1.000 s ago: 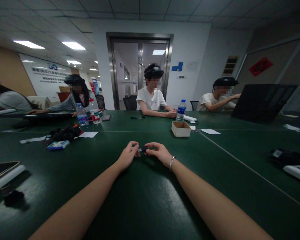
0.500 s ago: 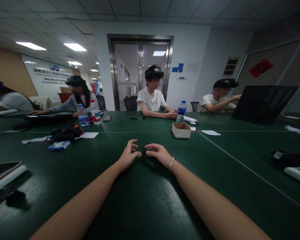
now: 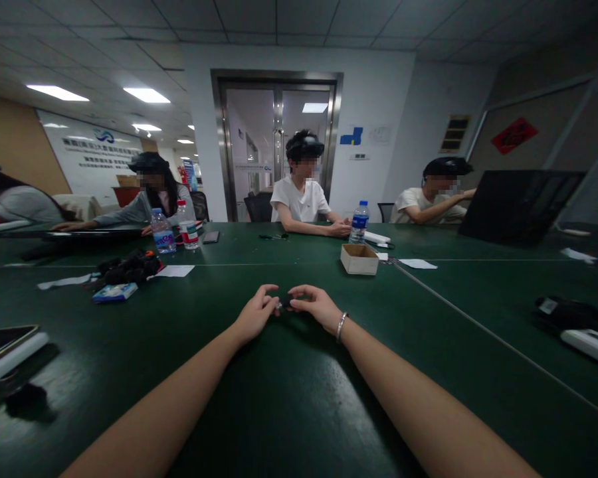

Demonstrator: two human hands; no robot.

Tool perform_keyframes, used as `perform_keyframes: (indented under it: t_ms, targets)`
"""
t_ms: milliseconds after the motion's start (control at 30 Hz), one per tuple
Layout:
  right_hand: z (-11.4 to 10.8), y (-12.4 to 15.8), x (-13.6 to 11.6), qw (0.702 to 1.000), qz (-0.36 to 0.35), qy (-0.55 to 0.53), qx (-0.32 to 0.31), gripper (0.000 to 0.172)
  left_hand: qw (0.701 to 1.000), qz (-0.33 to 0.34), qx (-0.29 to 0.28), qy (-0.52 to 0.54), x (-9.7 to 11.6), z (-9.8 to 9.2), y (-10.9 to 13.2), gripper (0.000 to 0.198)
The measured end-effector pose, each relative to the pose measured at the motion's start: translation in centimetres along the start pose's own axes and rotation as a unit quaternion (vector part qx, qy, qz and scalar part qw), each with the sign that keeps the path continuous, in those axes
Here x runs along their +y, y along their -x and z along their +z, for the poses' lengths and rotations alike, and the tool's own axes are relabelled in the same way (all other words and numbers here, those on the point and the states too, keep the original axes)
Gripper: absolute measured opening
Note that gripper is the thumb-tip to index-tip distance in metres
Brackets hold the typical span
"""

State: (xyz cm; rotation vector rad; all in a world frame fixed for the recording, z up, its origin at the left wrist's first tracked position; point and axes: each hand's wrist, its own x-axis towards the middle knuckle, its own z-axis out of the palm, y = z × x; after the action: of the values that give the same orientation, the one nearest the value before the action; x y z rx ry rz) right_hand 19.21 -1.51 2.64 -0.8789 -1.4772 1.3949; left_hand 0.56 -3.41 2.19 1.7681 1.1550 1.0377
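Note:
Above the green table, my right hand (image 3: 315, 304) pinches a small dark object (image 3: 288, 301) between thumb and fingers. The object has a silvery end that points left; it is too small to name. My left hand (image 3: 257, 312) is curled just to the left, its thumb and fingertips closed at that silvery end. A bracelet (image 3: 342, 326) circles my right wrist. Beyond my hands, a small open cardboard box (image 3: 359, 260) stands to the right.
Black bundled gear (image 3: 129, 267) and a blue packet (image 3: 114, 293) lie at left. Several water bottles, such as one with a blue cap (image 3: 359, 222), stand farther back. A phone on a white block (image 3: 22, 345) is near left, black gear (image 3: 568, 312) at right. Several people sit opposite.
My left thumb and fingers have closed in on the silvery end of the small dark object. My right hand keeps its pinch. The view has shifted slightly.

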Motion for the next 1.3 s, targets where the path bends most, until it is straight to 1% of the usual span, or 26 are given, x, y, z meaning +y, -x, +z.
perform_keyframes:
  t_ms: [100, 133, 167, 233, 267, 300, 333, 367, 433, 500, 600, 700, 733, 767, 867, 900, 1000, 1100, 1167, 1233, 1300]
  targets:
    - [-0.1, 0.0, 0.0, 1.000, -0.001, 0.001, 0.003, 0.041, 0.998, 0.019, 0.041, -0.042, 0.2, -0.1, 0.1, 0.071]
    - [-0.1, 0.0, 0.0, 1.000, -0.001, 0.001, 0.002, 0.041, 0.998, 0.016, 0.048, -0.037, 0.3, -0.1, 0.2, 0.075]
    - [-0.1, 0.0, 0.0, 1.000, -0.001, 0.002, 0.001, 0.040, 0.999, 0.006, 0.043, -0.021, 0.3, -0.1, 0.1, 0.071]
    - [-0.1, 0.1, 0.0, 1.000, -0.002, 0.003, 0.000, 0.040, 1.000, -0.015, 0.010, 0.019, 0.3, 0.0, 0.1, 0.052]
    - [-0.1, 0.0, 0.0, 1.000, -0.003, 0.003, 0.000, 0.040, 0.999, -0.017, -0.008, 0.028, 0.3, 0.0, 0.0, 0.045]
    - [-0.1, 0.0, 0.0, 1.000, -0.003, 0.004, 0.002, 0.039, 0.999, -0.011, -0.017, 0.024, 0.2, 0.0, 0.0, 0.042]
    - [-0.1, 0.0, 0.0, 1.000, -0.003, 0.005, 0.003, 0.039, 1.000, 0.000, -0.015, 0.007, 0.2, 0.0, 0.0, 0.042]
    - [-0.1, 0.0, 0.0, 1.000, -0.003, 0.006, 0.003, 0.039, 1.000, 0.015, -0.003, -0.018, 0.1, 0.0, 0.1, 0.046]
    - [-0.1, 0.0, 0.0, 1.000, -0.003, 0.007, 0.001, 0.040, 0.997, 0.037, 0.029, -0.057, 0.0, -0.1, 0.2, 0.061]
    - [-0.1, -0.1, 0.1, 1.000, -0.005, 0.007, 0.001, 0.040, 0.997, 0.040, 0.044, -0.058, 0.0, -0.3, 0.3, 0.067]
    - [-0.2, -0.1, 0.1, 1.000, -0.005, 0.006, 0.001, 0.040, 0.999, 0.037, 0.027, 0.001, 0.2, -0.2, 0.2, 0.058]
    - [-0.1, 0.0, 0.0, 1.000, 0.000, 0.002, 0.001, 0.041, 0.999, -0.002, -0.002, 0.051, 0.1, 0.0, -0.1, 0.036]
    - [-0.1, 0.0, 0.0, 1.000, 0.002, 0.001, 0.002, 0.041, 0.998, -0.014, -0.005, 0.061, 0.0, 0.1, -0.2, 0.035]
    - [-0.1, 0.0, -0.1, 1.000, 0.002, 0.000, 0.003, 0.041, 0.998, -0.017, -0.001, 0.067, -0.1, 0.2, -0.3, 0.036]
    - [0.0, 0.0, -0.1, 1.000, 0.001, 0.002, 0.004, 0.042, 0.997, 0.012, 0.022, 0.074, -0.3, 0.3, -0.4, 0.048]
    - [0.0, 0.0, -0.1, 1.000, 0.001, 0.004, 0.002, 0.042, 0.997, 0.012, 0.022, 0.069, -0.3, 0.2, -0.4, 0.048]
    - [-0.1, 0.0, 0.0, 1.000, -0.001, 0.009, -0.002, 0.042, 0.999, -0.015, 0.000, 0.047, 0.1, 0.1, -0.1, 0.042]
    - [-0.1, 0.0, 0.0, 1.000, -0.001, 0.003, -0.001, 0.042, 0.999, -0.015, -0.018, 0.043, 0.6, 0.0, 0.1, 0.048]
    - [-0.1, 0.0, 0.0, 1.000, -0.001, 0.005, -0.005, 0.041, 0.999, -0.022, -0.026, 0.038, 0.7, 0.0, 0.2, 0.047]
    - [-0.1, 0.0, 0.0, 1.000, -0.004, 0.007, -0.003, 0.040, 0.999, -0.024, -0.018, 0.039, 0.7, 0.0, 0.1, 0.045]
    - [-0.2, 0.1, 0.0, 1.000, -0.006, 0.005, -0.001, 0.040, 0.999, -0.010, -0.007, 0.050, 0.5, 0.0, 0.1, 0.049]
